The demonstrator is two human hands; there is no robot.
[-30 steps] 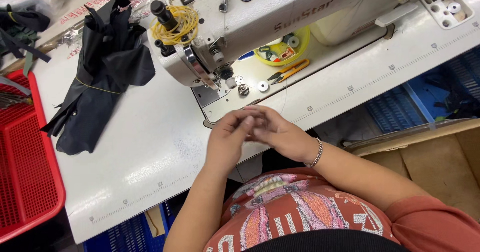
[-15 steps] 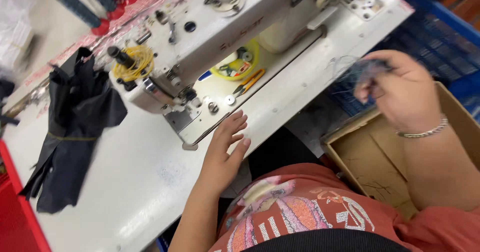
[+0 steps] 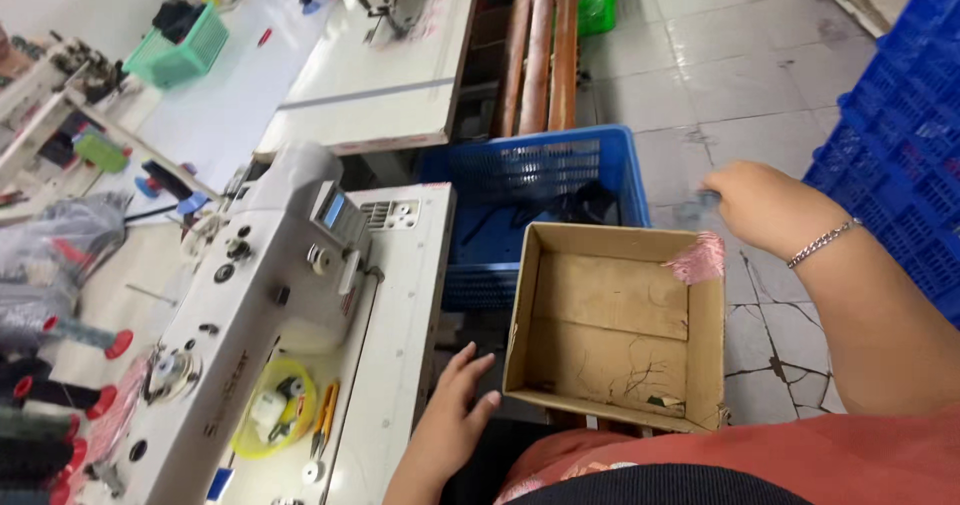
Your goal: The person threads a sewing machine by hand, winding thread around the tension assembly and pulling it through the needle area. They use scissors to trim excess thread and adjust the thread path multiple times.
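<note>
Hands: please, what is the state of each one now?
Left hand: open, flat on the table edge, holding nothing.
Right hand: closed on something small and blurred beyond the cardboard box.

A small dark scrap [image 3: 706, 202], blurred, sits pinched in the right hand [image 3: 765, 205], raised just beyond the open cardboard box's [image 3: 712, 345] far corner.

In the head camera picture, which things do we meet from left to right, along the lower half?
Red-capped thread spools → white sewing machine → yellow dish of small parts → left hand → open cardboard box → right hand.
</note>
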